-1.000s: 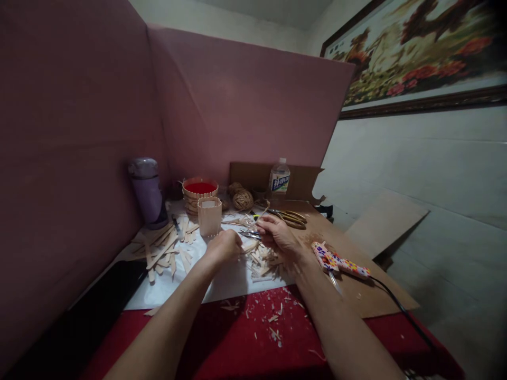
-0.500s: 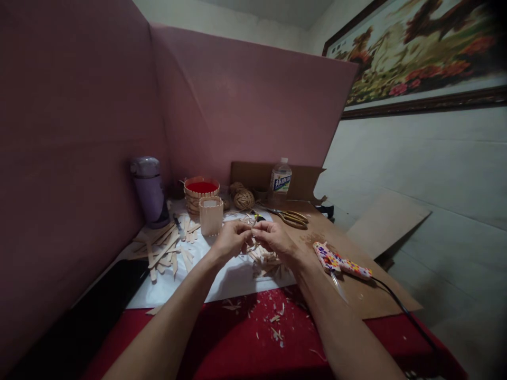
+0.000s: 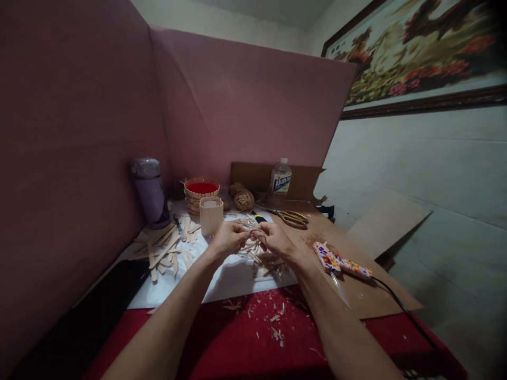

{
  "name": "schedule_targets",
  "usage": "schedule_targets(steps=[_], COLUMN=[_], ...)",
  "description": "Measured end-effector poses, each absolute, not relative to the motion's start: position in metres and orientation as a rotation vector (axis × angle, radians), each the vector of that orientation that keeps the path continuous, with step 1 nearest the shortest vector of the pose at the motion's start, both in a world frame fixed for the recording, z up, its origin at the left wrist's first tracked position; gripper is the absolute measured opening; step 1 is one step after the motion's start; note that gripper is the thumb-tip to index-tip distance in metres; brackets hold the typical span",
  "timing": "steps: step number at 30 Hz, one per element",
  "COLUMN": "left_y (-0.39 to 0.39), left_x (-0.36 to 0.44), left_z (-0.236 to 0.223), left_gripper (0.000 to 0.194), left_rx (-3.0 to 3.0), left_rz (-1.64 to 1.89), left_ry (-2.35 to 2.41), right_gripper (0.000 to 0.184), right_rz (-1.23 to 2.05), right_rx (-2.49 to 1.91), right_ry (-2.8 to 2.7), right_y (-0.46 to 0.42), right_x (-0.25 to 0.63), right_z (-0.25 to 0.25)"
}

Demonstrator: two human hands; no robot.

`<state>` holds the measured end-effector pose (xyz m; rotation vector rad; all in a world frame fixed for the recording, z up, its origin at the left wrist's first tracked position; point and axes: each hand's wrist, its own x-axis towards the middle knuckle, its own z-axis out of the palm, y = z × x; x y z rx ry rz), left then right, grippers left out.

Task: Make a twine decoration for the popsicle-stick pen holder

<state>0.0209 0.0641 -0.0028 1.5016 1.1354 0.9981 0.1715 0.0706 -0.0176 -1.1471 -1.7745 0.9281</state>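
Note:
My left hand [image 3: 230, 238] and my right hand [image 3: 274, 240] are close together above the middle of the white sheet. Both pinch a short piece of brown twine [image 3: 255, 230], which spans the small gap between the fingertips. Beneath them lies a heap of wood scraps [image 3: 265, 259]. Just left of my left hand stands a small cup of craft sticks [image 3: 211, 217], upright. Behind that cup is a larger stick-walled basket [image 3: 193, 202] with a red inside. A ball of twine [image 3: 243, 199] rests farther back.
Scissors with gold handles [image 3: 295, 218] and a flower-patterned glue gun [image 3: 341, 262] with a cord lie on cardboard at right. Loose craft sticks [image 3: 162, 252], a purple bottle [image 3: 150, 195] and a black slab [image 3: 114, 285] are at left. A clear plastic bottle [image 3: 281, 179] stands behind.
My left hand has risen from the sheet and met my right hand. The twine, earlier hanging from my right hand, is now stretched between both. The hands parted slightly in the last half second.

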Motion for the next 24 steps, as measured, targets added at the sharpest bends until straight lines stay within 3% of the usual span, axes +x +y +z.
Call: schedule_targets(steps=[4, 12, 24], left_y=[0.062, 0.067, 0.065], left_x=[0.017, 0.014, 0.014], left_z=[0.000, -0.004, -0.003], left_gripper=[0.018, 0.016, 0.019], left_rx=[1.348, 1.306, 1.242], left_rz=[0.995, 1.024, 1.015], left_ry=[1.093, 1.095, 1.033], right_gripper=[0.018, 0.018, 0.015], right_rz=[0.747, 1.033, 0.865], right_rx=[-1.142, -1.158, -1.183], right_ry=[-1.842, -1.775, -1.735], right_y=[0.072, 0.060, 0.072], right_x=[0.172, 0.168, 0.174], right_z=[-0.017, -0.004, -0.014])
